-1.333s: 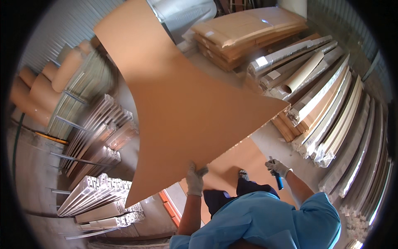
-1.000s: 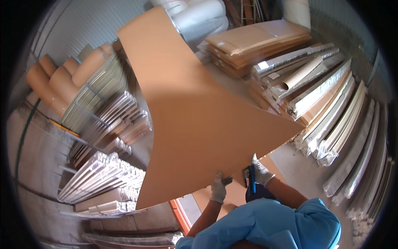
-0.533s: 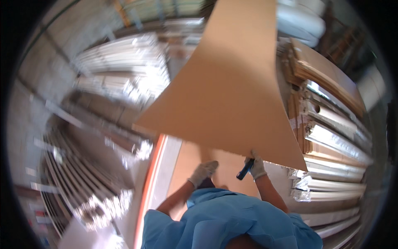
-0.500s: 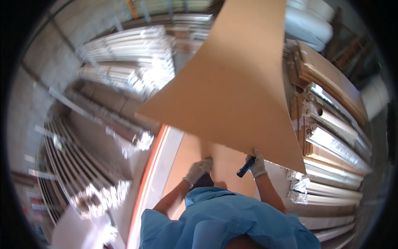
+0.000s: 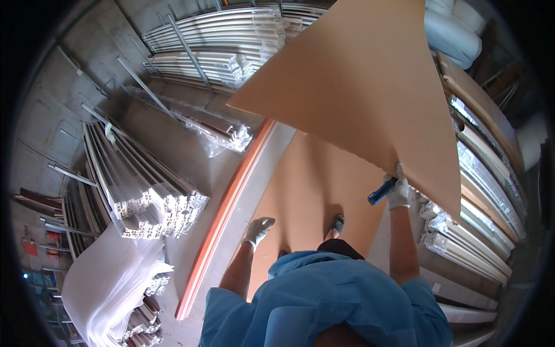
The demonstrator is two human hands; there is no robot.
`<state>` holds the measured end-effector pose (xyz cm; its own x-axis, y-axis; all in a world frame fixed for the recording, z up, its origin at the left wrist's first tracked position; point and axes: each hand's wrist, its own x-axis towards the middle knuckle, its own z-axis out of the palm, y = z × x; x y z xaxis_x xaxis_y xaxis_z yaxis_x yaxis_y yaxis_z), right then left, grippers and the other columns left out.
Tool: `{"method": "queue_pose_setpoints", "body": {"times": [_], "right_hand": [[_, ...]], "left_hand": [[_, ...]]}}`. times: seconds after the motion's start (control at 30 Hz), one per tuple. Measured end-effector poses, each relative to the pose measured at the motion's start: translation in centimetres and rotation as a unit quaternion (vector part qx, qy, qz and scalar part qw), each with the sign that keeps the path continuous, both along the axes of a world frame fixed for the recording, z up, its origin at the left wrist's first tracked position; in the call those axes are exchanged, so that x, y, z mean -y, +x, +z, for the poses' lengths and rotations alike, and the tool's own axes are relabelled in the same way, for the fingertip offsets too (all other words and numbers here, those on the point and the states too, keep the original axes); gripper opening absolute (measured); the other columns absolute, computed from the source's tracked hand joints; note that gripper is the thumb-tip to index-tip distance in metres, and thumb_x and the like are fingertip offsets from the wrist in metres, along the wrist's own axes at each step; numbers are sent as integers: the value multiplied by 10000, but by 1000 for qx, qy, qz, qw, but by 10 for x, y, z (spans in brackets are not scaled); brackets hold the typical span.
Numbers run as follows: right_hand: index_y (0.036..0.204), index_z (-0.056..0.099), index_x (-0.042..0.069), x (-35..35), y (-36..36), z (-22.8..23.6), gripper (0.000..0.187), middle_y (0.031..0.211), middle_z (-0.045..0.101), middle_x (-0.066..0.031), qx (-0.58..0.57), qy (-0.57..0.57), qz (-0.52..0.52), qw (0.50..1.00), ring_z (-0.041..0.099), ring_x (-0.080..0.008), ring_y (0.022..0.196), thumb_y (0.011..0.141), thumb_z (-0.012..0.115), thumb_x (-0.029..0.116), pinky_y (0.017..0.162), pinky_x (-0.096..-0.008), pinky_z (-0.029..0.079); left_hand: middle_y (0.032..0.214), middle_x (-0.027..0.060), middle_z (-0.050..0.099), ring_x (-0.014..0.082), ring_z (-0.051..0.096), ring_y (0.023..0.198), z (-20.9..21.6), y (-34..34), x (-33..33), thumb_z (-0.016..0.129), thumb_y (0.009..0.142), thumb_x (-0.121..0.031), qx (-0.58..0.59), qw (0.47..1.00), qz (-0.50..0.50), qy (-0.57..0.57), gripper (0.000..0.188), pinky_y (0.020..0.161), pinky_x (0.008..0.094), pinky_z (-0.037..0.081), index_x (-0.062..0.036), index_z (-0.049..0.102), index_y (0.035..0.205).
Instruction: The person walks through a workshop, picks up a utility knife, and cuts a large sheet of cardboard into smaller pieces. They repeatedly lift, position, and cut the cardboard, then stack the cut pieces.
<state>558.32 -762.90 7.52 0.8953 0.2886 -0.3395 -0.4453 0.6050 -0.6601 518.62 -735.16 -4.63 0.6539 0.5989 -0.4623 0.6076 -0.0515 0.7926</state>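
Observation:
A large brown cardboard sheet [image 5: 358, 92] hangs raised and tilted in front of me. My right hand [image 5: 398, 191], in a white glove, grips its lower edge and also holds a blue utility knife [image 5: 381, 191]. My left hand [image 5: 258, 229], gloved too, hangs free with fingers apart, touching nothing. Another brown sheet [image 5: 306, 196] lies flat on the floor under me, and my foot [image 5: 335, 224] stands on it.
A long orange rail [image 5: 225, 208] lies on the floor left of the flat sheet. Bundles of white metal profiles [image 5: 144, 185] are stacked on the left and far side, more wrapped profiles [image 5: 480, 214] on the right. White plastic sheeting [image 5: 110, 277] lies at lower left.
My left hand has let go of the raised sheet and dropped down. The right hand alone holds the sheet now, and my view has turned to the left.

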Motion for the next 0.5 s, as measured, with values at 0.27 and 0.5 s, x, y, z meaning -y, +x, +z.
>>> {"method": "queue_pose_setpoints", "body": {"times": [0.27,0.5], "right_hand": [[874,579,129,20,-141,31,185,648,543,18,44,0,-8,999,477,-91,478,813,725,226,428,-214,413],[927,573,107,54,-251,37,237,678,570,-18,75,25,50,996,534,-130,534,841,686,297,484,-244,469]], "left_hand": [[656,9,519,104,448,457,-63,-414,60,659,826,-274,85,857,442,-250,220,396,270,331,-72,581,786],[863,108,570,212,493,531,-81,-702,297,568,888,-337,-208,721,619,-231,325,449,351,391,-34,553,1004]]}}
